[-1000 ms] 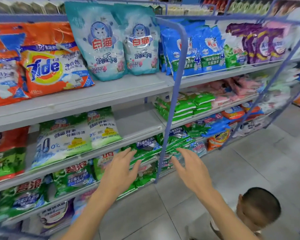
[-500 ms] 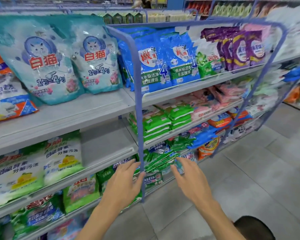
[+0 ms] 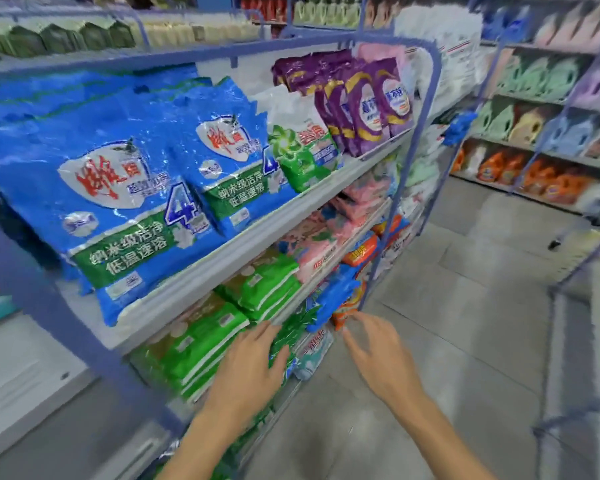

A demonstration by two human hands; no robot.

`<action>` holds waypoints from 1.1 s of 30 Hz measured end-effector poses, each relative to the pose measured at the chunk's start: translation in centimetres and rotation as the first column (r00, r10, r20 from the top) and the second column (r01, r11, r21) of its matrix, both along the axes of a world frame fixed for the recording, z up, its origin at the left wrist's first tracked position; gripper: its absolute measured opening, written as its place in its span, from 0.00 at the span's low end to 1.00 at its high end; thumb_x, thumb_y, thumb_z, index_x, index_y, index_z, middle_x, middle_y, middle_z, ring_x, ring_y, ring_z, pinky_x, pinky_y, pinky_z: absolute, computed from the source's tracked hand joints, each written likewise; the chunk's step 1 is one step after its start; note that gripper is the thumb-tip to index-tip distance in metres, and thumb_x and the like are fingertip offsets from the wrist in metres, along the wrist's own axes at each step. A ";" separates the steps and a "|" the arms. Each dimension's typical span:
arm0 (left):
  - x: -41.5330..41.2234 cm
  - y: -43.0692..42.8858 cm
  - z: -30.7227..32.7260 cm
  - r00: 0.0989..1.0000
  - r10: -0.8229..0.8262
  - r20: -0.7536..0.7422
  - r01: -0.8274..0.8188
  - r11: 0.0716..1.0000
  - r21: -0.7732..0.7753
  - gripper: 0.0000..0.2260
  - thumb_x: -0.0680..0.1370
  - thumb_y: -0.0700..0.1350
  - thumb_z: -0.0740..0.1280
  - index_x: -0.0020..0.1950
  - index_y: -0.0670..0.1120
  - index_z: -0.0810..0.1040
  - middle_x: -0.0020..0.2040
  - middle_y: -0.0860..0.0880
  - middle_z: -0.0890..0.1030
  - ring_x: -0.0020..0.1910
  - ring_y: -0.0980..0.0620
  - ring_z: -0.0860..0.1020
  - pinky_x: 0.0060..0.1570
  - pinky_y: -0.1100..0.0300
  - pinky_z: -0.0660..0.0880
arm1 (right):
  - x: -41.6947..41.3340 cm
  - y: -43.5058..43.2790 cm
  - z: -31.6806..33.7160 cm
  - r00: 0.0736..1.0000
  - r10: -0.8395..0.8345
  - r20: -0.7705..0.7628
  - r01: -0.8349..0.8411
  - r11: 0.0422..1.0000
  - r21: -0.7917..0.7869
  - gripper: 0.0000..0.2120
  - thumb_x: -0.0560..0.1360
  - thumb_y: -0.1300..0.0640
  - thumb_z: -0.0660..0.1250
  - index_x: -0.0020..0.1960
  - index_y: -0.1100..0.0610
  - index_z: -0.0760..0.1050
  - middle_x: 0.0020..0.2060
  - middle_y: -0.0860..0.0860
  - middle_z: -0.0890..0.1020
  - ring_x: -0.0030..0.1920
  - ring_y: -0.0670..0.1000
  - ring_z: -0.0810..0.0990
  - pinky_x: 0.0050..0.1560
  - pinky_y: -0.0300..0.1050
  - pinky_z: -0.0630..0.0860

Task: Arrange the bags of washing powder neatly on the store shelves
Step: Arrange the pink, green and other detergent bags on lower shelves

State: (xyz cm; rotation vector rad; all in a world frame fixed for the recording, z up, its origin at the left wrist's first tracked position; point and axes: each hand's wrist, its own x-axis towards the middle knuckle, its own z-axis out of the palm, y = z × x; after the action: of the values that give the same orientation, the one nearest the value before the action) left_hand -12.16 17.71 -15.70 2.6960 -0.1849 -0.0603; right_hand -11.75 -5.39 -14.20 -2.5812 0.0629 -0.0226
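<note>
I look down a shop aisle from head height, with tiered shelves running along my left side and slanting away to the right. Both my bare hands reach out low in front of me. My left hand (image 3: 253,365) is open, fingers spread, palm down, over the front edge of a dark green bag (image 3: 291,332) on a lower shelf; whether it touches the bag I cannot tell. My right hand (image 3: 378,355) is also open with fingers loosely spread, holding nothing, its fingertips just beside an orange bag (image 3: 345,311) at the end of the same low tier.

The washing powder sits across every tier. On the upper shelf (image 3: 257,233), two large blue bags (image 3: 125,202) stand upright and lean back, long axis vertical, printed faces toward the aisle. To their right stands a white and green bag (image 3: 302,150), then a row of purple bags (image 3: 364,102), also upright and facing out. One tier down, green bags (image 3: 201,344) lie flat in stacks, long axis running front to back, short ends toward me. Pink bags (image 3: 319,244) lie flat further along. A blue bag (image 3: 333,296) juts out past the shelf front just above the dark green one.

A blue metal upright (image 3: 395,202) rises just beyond my right hand, and another blue post (image 3: 49,306) crosses the near left foreground, partly blocking the shelves there. The grey tiled floor (image 3: 465,323) opens to the right, with more stocked shelves (image 3: 534,140) across the aisle, blurred.
</note>
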 end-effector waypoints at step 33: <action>35.3 -28.5 -1.5 0.973 -0.228 -0.035 0.225 0.972 -0.076 0.20 0.81 0.56 0.60 0.69 0.48 0.76 0.63 0.53 0.79 0.61 0.49 0.77 0.62 0.51 0.75 | 29.0 -27.0 -1.1 0.973 -0.230 -0.034 0.229 0.973 -0.016 0.23 0.83 0.42 0.59 0.74 0.52 0.70 0.71 0.49 0.75 0.72 0.50 0.71 0.71 0.45 0.67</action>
State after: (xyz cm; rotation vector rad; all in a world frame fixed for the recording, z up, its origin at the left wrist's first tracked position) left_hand 23.11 -10.77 -17.17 2.5886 -0.4717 -0.1769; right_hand 17.30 -32.41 -15.28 -2.5729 0.3756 -0.0626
